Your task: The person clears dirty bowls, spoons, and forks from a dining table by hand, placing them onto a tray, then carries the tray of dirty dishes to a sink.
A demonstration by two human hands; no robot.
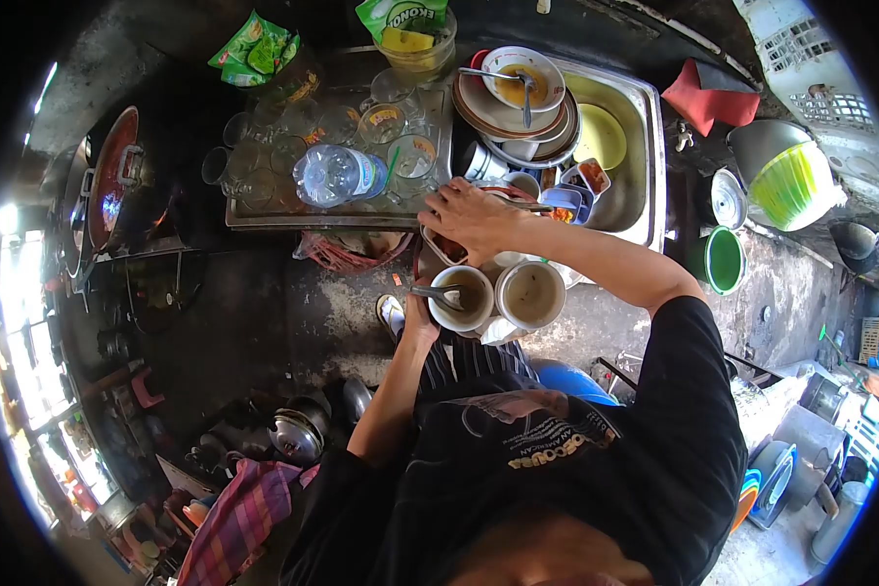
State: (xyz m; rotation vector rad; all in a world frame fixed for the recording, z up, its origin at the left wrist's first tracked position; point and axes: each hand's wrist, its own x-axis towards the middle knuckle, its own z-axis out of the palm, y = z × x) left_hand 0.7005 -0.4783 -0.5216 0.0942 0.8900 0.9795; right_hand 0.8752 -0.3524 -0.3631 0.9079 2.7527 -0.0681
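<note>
My left hand (419,320) grips the left side of a tray (422,262) loaded with dishes, close in front of my body; its fingers are mostly hidden. On the tray, beside that hand, are two pale cups: one (466,311) has a spoon (438,290) in it, the other (530,294) has residue inside. My right hand (474,221) reaches over the tray's far part, its fingers bent down over a reddish-brown dish (444,246), partly covered by the hand. Small containers with food scraps (566,203) sit just beyond my right forearm.
A metal sink (654,146) lies ahead, with stacked plates (469,107) and a bowl with spoons (524,86). Glass mugs (337,125) and a plastic bottle (337,176) crowd the drainboard. A green bucket (725,261) is at right, a wok (117,181) at left.
</note>
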